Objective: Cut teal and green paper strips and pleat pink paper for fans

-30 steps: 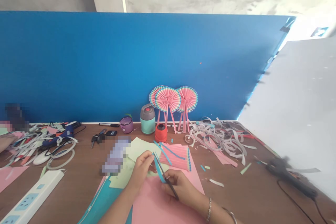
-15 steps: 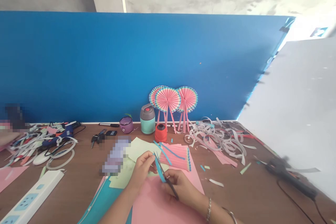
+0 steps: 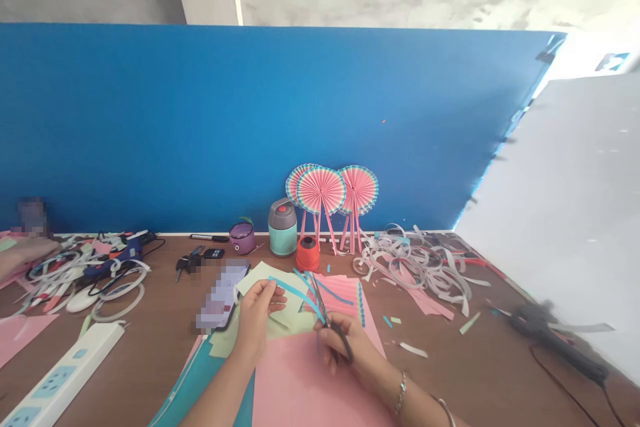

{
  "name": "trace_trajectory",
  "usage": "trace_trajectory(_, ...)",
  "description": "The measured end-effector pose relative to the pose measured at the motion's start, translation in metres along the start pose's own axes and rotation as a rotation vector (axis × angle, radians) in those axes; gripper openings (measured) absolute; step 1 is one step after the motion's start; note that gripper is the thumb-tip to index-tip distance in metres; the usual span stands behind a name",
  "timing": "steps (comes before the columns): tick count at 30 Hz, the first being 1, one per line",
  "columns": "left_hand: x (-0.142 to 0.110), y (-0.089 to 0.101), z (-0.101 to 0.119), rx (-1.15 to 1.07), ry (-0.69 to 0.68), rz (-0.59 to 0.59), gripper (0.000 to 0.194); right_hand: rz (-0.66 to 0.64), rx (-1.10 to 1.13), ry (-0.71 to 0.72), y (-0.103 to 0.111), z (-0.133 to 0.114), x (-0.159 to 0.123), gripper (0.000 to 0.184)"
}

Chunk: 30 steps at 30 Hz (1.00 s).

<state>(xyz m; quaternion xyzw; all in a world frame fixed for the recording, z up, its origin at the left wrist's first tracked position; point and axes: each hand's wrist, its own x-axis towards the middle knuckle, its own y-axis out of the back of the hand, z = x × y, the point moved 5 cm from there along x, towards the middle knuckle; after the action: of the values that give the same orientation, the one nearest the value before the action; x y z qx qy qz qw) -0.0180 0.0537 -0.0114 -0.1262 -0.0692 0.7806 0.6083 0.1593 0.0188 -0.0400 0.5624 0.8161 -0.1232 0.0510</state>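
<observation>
My left hand pinches one end of a narrow blue paper strip, which slants down to the right. In my right hand is a pair of dark-handled scissors, blades pointing up and away. The strip's lower end lies by the scissors and the right fingertips; whether the blades touch it I cannot tell. Under both hands lies a pink paper sheet, beside pale green sheets. Beyond the scissors is a pleated pink paper piece with a blue-dotted edge and loose blue strips on it.
Three pink paper fans lean on the blue partition behind a teal flask and red container. Paper scraps and a glue gun lie right. Left are a phone, power strip and another person's hand.
My left hand has moved left, away from the scissors, drawing the blue strip out between the hands. The scissors have shifted slightly right and point more upright.
</observation>
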Motion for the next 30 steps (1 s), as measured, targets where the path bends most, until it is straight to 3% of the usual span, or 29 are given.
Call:
trace_trajectory(10,0.004,0.002,-0.006,-0.079,0.008,-0.025,0.026,0.141,0.027,0.095,0.011,-0.003,0.002,0.039)
trace_trajectory(15,0.001,-0.001,-0.004,-0.127,0.012,-0.07,0.024,0.371,-0.075,0.338,0.02,-0.018,-0.006,0.038)
trace_trajectory(18,-0.004,-0.007,-0.004,-0.131,0.027,-0.122,0.023,0.446,-0.226,0.458,0.02,-0.026,-0.013,0.033)
trace_trajectory(23,-0.017,-0.018,-0.009,-0.103,0.084,-0.172,0.025,0.44,-0.51,0.539,0.011,-0.031,-0.019,0.029)
trace_trajectory(30,-0.023,-0.025,-0.013,-0.142,0.131,-0.188,0.026,0.355,-0.909,0.816,-0.003,-0.027,-0.022,0.045)
